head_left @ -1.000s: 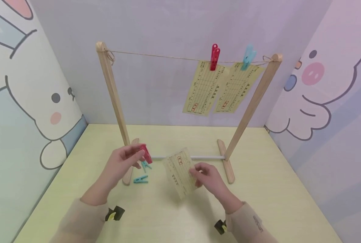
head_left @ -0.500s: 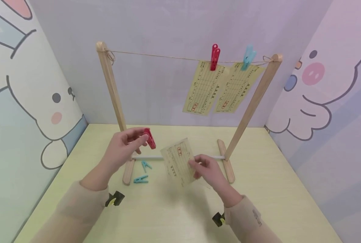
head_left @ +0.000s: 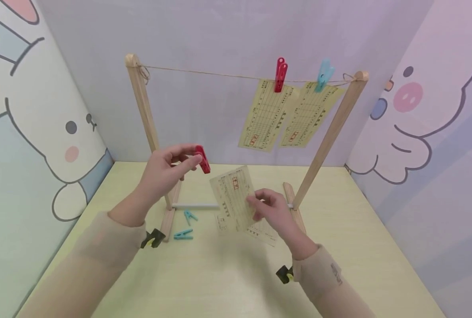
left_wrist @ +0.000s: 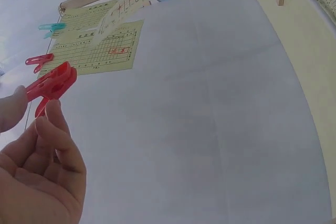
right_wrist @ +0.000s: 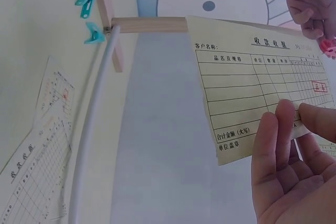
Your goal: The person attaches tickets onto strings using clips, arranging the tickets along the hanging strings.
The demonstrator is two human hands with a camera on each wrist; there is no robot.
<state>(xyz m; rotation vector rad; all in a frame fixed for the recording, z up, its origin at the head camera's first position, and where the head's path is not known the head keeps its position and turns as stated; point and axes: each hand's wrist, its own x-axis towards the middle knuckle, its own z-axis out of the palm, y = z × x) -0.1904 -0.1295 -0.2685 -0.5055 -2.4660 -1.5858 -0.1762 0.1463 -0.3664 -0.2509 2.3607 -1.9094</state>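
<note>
My left hand point(head_left: 162, 172) pinches a red clothespin point(head_left: 203, 160) between thumb and fingers, left of and a little above the paper. In the left wrist view that clothespin point(left_wrist: 55, 83) is gripped by its handle end. My right hand point(head_left: 277, 216) holds a pale yellow receipt slip point(head_left: 232, 194) by its right edge, tilted, above the table. The right wrist view shows the slip's printed grid point(right_wrist: 236, 93) facing the camera. Both hands are below the string point(head_left: 204, 72), on which a red clothespin point(head_left: 281, 76) and a light-blue clothespin point(head_left: 324, 77) hold two receipt slips point(head_left: 262, 117).
Wooden posts point(head_left: 143, 104) stand at both ends of the string, joined low down by a white rod point(head_left: 196, 206). Two blue clothespins point(head_left: 183, 234) lie near the left foot. More slips point(head_left: 265, 234) lie on the table point(head_left: 204, 278), partly hidden behind the held one.
Both hands have risen. The left hand carries the red clothespin up and rightward, and the right hand lifts the receipt slip, so slips on the table beneath now show.
</note>
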